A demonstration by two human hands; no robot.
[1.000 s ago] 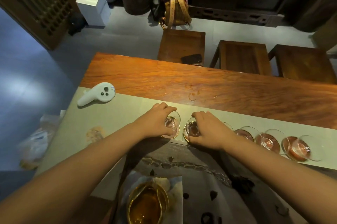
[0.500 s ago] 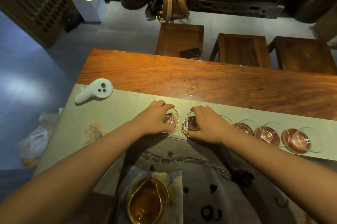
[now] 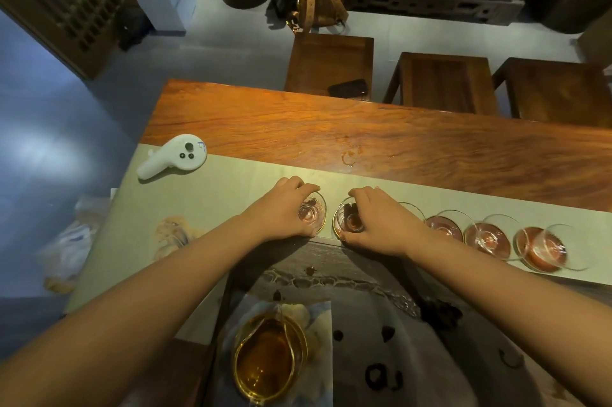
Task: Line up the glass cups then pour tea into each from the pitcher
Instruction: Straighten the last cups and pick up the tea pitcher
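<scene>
A row of small glass cups stands on a pale green runner (image 3: 231, 188) across the wooden table (image 3: 397, 148). My left hand (image 3: 281, 211) grips the leftmost glass cup (image 3: 313, 216) by its rim. My right hand (image 3: 377, 221) grips the cup beside it (image 3: 347, 223). To the right stand another cup (image 3: 414, 209), half hidden by my hand, and three cups on reddish coasters (image 3: 445, 227) (image 3: 488, 237) (image 3: 543, 249). The glass pitcher (image 3: 266, 360), full of amber tea, rests near me on a cloth.
A white handheld controller (image 3: 174, 156) lies on the runner's far left. A dark stone tea tray (image 3: 381, 324) with small dark ornaments sits in front of me. Three wooden stools (image 3: 443, 82) stand beyond the table, one bearing a phone (image 3: 347, 87).
Both hands stay on the same two cups, which have barely shifted. The view has tilted slightly, so the table appears a little lower in frame.
</scene>
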